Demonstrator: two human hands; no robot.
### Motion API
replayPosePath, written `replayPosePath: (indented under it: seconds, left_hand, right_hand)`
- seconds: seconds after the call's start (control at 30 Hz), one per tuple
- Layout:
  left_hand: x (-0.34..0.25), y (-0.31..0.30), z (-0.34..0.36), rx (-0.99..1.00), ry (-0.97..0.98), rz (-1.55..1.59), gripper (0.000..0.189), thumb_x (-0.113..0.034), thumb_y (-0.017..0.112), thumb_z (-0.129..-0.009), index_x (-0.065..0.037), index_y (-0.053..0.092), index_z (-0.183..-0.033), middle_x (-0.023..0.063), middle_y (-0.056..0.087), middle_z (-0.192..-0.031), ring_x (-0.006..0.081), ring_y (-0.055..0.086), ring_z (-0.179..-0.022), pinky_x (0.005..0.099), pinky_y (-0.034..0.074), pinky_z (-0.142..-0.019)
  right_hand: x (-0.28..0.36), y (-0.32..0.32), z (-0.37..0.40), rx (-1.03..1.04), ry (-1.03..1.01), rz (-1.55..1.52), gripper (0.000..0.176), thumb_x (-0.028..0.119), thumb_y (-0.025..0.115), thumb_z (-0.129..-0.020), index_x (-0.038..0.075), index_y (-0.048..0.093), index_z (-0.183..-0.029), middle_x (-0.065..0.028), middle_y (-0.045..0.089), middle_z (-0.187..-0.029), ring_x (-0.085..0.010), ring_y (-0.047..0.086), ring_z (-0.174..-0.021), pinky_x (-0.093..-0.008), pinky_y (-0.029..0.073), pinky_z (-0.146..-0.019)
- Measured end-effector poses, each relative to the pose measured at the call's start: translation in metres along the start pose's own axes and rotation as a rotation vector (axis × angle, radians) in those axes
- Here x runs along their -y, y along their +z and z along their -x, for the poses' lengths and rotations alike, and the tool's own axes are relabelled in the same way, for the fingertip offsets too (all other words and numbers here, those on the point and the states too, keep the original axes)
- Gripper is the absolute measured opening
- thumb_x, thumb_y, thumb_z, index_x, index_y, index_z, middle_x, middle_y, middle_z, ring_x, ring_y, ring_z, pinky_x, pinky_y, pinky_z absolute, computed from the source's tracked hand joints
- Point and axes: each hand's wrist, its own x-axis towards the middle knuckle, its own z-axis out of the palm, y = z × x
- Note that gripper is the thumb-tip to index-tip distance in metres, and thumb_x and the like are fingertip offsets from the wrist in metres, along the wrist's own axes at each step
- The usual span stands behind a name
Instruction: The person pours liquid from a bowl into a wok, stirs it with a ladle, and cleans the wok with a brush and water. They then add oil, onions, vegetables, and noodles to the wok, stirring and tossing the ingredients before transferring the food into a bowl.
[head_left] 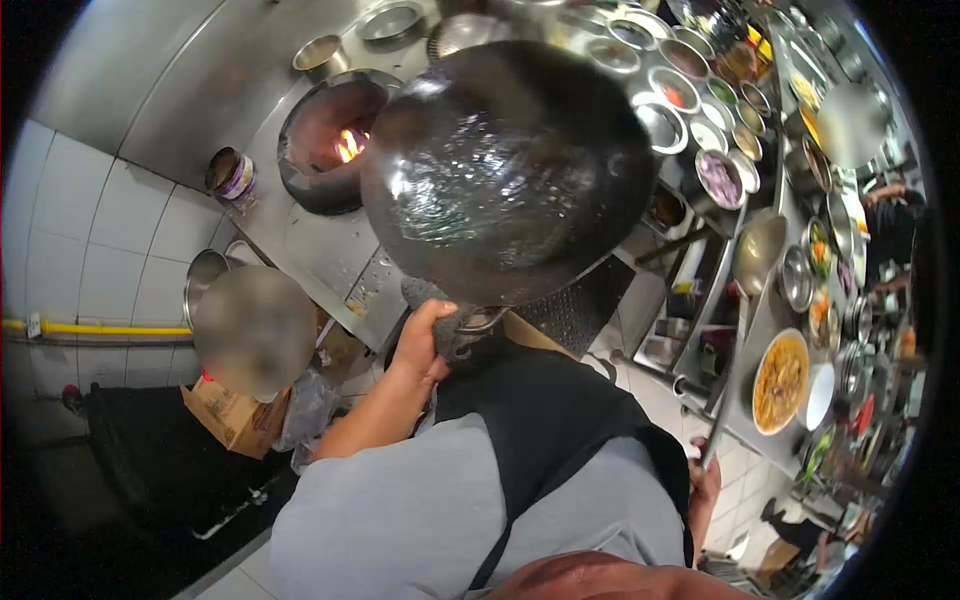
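Note:
A large dark wok (510, 180) with a shiny, wet-looking inside is raised in front of me, tilted so that its inside faces me. My left hand (420, 345) is closed on its rim handle through a dark grey cloth (455, 335). Beside the wok, at the upper left, a round burner (300, 160) has an orange flame burning in it. Low at my right side, my right hand (704, 490) grips the end of a long-handled ladle (760, 252), whose metal bowl points up and away over the counter edge.
Along the right counter stand several metal bowls, one holding chopped purple onion (719, 178), and a plate of orange-brown food (780, 382). Left of the burner is an open tin (231, 174). A cardboard box (235, 420) lies at lower left. Another person's arm (890, 192) shows at far right.

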Motion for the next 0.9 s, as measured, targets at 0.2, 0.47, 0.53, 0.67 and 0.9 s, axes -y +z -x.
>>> replayPosePath:
  seconds: [0.2,0.47,0.53,0.67,0.9]
  left_hand:
    - [-0.075,-0.012,-0.054,-0.26,0.256,0.042,0.029,-0.019,0.061,-0.085,0.002,0.065,-0.106,0.0134,0.07,-0.099,0.0284,0.07,-0.089,0.0415,0.058,-0.078]
    - [-0.172,-0.055,-0.208,-0.388,0.556,0.294,0.026,-0.018,0.067,-0.081,-0.001,0.066,-0.1,0.0091,0.068,-0.096,0.0229,0.066,-0.083,0.0395,0.055,-0.074]
    - [-0.186,-0.059,-0.224,-0.407,0.561,0.294,0.032,-0.028,0.06,-0.088,-0.004,0.062,-0.109,0.0119,0.069,-0.099,0.0309,0.069,-0.087,0.0486,0.058,-0.078]
    - [-0.188,-0.026,-0.228,-0.639,0.613,0.35,0.027,-0.03,0.062,-0.089,-0.006,0.065,-0.101,0.0106,0.07,-0.097,0.0285,0.068,-0.084,0.0469,0.057,-0.076]
    - [-0.2,0.037,-0.216,-0.673,0.659,0.558,0.029,-0.032,0.074,-0.085,-0.012,0.065,-0.104,0.0035,0.072,-0.098,0.0222,0.071,-0.083,0.0344,0.05,-0.057]
  right_hand:
    - [0.202,0.244,-0.105,0.663,-0.036,-0.115,0.067,0.014,0.072,-0.078,0.0,0.048,-0.139,-0.0038,0.056,-0.077,-0.0084,0.049,-0.048,-0.0223,0.034,-0.037]
    - [0.349,0.523,-0.258,1.131,-0.465,0.319,0.066,0.018,0.059,-0.09,0.003,0.038,-0.15,-0.0064,0.057,-0.073,-0.0143,0.053,-0.045,-0.0271,0.044,-0.04]
    - [0.375,0.628,-0.322,0.812,-1.09,0.823,0.058,0.017,0.056,-0.089,-0.001,0.046,-0.143,-0.0228,0.07,-0.098,-0.0297,0.072,-0.085,-0.0411,0.057,-0.071]
    - [0.403,0.779,-0.389,0.591,-1.323,1.209,0.052,0.016,0.058,-0.085,0.002,0.055,-0.135,-0.0234,0.07,-0.098,-0.0367,0.069,-0.091,-0.0462,0.054,-0.082]
    - [0.435,0.86,-0.473,0.966,-1.149,1.408,0.041,0.015,0.066,-0.078,0.007,0.066,-0.119,-0.0203,0.072,-0.086,-0.0371,0.068,-0.071,-0.0466,0.054,-0.063]
